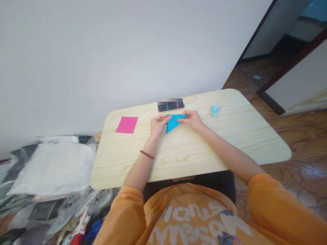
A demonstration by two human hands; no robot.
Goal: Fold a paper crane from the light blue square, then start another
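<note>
A blue sheet of paper (173, 123), folded to a pointed, roughly triangular shape, is held between my two hands just above the table's middle. My left hand (160, 124) pinches its upper left part between thumb and fingers. At the right corner, my right hand (191, 119) grips the paper with the thumb underneath in view and the fingers along the top edge. Just beyond my hands lies a phone (170, 106) with its screen lit. Off to the left, a pink square of paper (127, 125) lies flat. A small light-blue folded paper piece (215, 110) rests to the right.
The light wood-grain table (199, 153) has rounded corners and stands against a white wall (114, 51). A pale cable (190, 99) runs from the phone. White bags (56, 166) and clutter crowd the left floor. A doorway with dark trim opens at the right.
</note>
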